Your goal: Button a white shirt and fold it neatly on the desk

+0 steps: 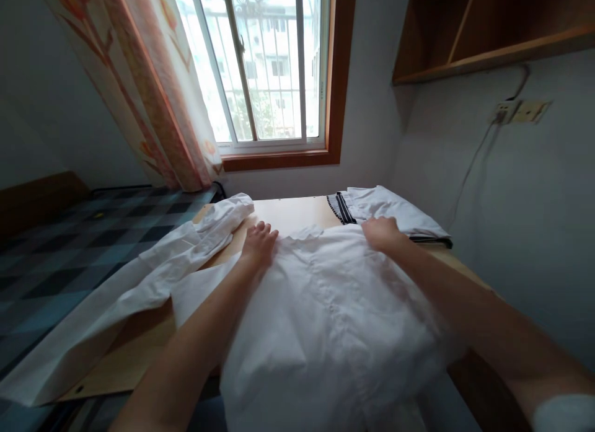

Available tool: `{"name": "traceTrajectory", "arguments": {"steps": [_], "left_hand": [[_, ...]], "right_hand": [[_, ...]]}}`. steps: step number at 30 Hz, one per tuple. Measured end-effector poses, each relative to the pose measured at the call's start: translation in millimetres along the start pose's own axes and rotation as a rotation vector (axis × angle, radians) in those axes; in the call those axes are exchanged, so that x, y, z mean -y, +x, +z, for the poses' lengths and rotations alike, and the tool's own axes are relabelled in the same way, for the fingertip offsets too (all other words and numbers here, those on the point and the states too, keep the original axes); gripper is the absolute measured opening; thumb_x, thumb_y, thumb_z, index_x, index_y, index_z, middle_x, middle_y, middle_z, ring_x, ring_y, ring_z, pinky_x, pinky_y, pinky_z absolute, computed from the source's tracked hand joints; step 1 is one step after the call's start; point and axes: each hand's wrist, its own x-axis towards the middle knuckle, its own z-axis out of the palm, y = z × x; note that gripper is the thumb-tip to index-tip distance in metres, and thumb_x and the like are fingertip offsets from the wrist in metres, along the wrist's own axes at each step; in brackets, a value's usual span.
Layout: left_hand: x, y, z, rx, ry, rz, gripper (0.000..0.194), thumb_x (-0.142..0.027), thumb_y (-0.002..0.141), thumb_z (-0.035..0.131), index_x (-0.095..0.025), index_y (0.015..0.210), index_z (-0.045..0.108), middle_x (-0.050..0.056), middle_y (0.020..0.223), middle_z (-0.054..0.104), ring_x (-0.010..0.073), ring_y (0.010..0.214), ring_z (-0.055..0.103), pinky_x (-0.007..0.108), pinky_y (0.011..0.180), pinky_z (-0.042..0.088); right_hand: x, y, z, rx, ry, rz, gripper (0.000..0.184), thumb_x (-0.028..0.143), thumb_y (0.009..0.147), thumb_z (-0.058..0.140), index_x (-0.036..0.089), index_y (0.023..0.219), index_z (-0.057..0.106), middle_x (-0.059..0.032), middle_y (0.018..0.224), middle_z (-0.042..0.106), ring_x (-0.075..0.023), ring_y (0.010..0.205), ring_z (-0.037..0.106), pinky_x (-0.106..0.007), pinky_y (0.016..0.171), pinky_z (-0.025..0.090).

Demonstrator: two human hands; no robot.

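Note:
A white shirt (325, 320) lies spread on a light wooden table (288, 212), its front facing up and its near end hanging off the edge toward me. My left hand (259, 241) rests on the shirt's far left shoulder, fingers curled onto the cloth. At the far right shoulder, my right hand (381, 231) is closed on the fabric. Both arms reach forward over the shirt.
Another white garment (153, 264) sprawls over the table's left edge. A folded white garment with dark trim (390, 212) lies at the far right corner. A window (264, 66) with a curtain (153, 91) is ahead, a wooden shelf (488, 35) is upper right, and a checked bed cover (69, 240) is left.

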Motion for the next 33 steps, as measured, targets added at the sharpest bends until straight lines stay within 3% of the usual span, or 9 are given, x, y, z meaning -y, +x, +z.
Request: {"name": "traceTrajectory", "arguments": {"steps": [3, 6, 9, 11, 15, 20, 24, 27, 33], "left_hand": [[-25, 7, 7.6, -0.033, -0.084, -0.013, 0.032, -0.014, 0.081, 0.056, -0.02, 0.11, 0.068, 0.012, 0.139, 0.054, 0.0314, 0.134, 0.04, 0.048, 0.111, 0.028], [-47, 14, 19.9, 0.002, -0.275, -0.015, 0.036, -0.011, 0.087, 0.045, -0.016, 0.119, 0.063, 0.014, 0.127, 0.063, 0.0244, 0.121, 0.053, 0.039, 0.106, 0.037], [-53, 10, 37.3, -0.025, -0.436, -0.14, 0.031, -0.014, 0.092, 0.041, -0.015, 0.117, 0.06, 0.013, 0.113, 0.068, 0.0233, 0.109, 0.059, 0.038, 0.098, 0.043], [-49, 6, 47.6, -0.053, -0.519, -0.19, 0.027, -0.016, 0.091, 0.046, -0.017, 0.114, 0.059, 0.011, 0.113, 0.068, 0.023, 0.108, 0.06, 0.037, 0.096, 0.044], [-38, 4, 57.3, -0.066, -0.64, -0.129, 0.034, -0.012, 0.086, 0.053, -0.021, 0.118, 0.059, 0.005, 0.116, 0.069, 0.0207, 0.112, 0.058, 0.035, 0.102, 0.042], [-32, 11, 58.5, -0.1, -0.624, -0.042, 0.03, -0.016, 0.088, 0.05, -0.022, 0.113, 0.066, 0.006, 0.108, 0.07, 0.0223, 0.107, 0.057, 0.037, 0.099, 0.045], [-29, 12, 57.8, -0.121, -0.65, 0.064, 0.029, -0.021, 0.092, 0.045, -0.02, 0.111, 0.068, 0.007, 0.103, 0.07, 0.0214, 0.101, 0.059, 0.036, 0.095, 0.047], [-30, 13, 53.4, -0.122, -0.719, 0.094, 0.031, -0.02, 0.091, 0.044, -0.02, 0.111, 0.068, 0.006, 0.101, 0.07, 0.0198, 0.098, 0.06, 0.033, 0.093, 0.047], [-28, 13, 45.2, -0.098, -0.83, 0.094, 0.03, -0.025, 0.089, 0.047, -0.023, 0.108, 0.07, 0.003, 0.093, 0.068, 0.0178, 0.09, 0.061, 0.03, 0.086, 0.049]], "right_hand": [[40, 13, 24, -0.147, 0.156, -0.28, 0.03, 0.025, 0.093, 0.051, 0.016, 0.118, 0.063, -0.0167, 0.123, 0.063, -0.0294, 0.113, 0.06, -0.039, 0.092, 0.047], [78, 30, 45, -0.222, 0.353, -0.482, 0.037, 0.025, 0.099, 0.04, 0.02, 0.131, 0.056, -0.0104, 0.135, 0.057, -0.0222, 0.113, 0.06, -0.03, 0.094, 0.046], [102, 47, 73, -0.24, 0.458, -0.49, 0.041, 0.025, 0.1, 0.038, 0.02, 0.138, 0.051, -0.0094, 0.14, 0.052, -0.0212, 0.114, 0.059, -0.029, 0.094, 0.045], [108, 54, 91, -0.239, 0.498, -0.458, 0.039, 0.024, 0.098, 0.042, 0.02, 0.135, 0.055, -0.0099, 0.134, 0.057, -0.0218, 0.111, 0.06, -0.03, 0.092, 0.046], [106, 63, 112, -0.284, 0.628, -0.421, 0.026, 0.024, 0.094, 0.051, 0.02, 0.113, 0.068, -0.0096, 0.115, 0.062, -0.0208, 0.099, 0.062, -0.03, 0.086, 0.046], [100, 72, 122, -0.394, 1.038, -0.439, 0.013, 0.026, 0.088, 0.057, 0.018, 0.086, 0.068, -0.004, 0.088, 0.06, -0.0172, 0.085, 0.058, -0.029, 0.082, 0.046], [100, 77, 129, -0.259, 1.412, -0.444, 0.022, 0.04, 0.084, 0.059, 0.019, 0.081, 0.064, 0.0005, 0.075, 0.056, -0.0138, 0.064, 0.053, -0.028, 0.065, 0.045], [102, 76, 129, -0.119, 1.63, -0.411, 0.032, 0.052, 0.079, 0.063, 0.019, 0.08, 0.061, 0.0018, 0.07, 0.056, -0.0131, 0.062, 0.052, -0.027, 0.061, 0.043], [102, 68, 119, 0.017, 1.821, -0.375, 0.043, 0.059, 0.067, 0.073, 0.019, 0.077, 0.06, 0.0039, 0.066, 0.055, -0.0107, 0.061, 0.047, -0.025, 0.06, 0.039]]}}
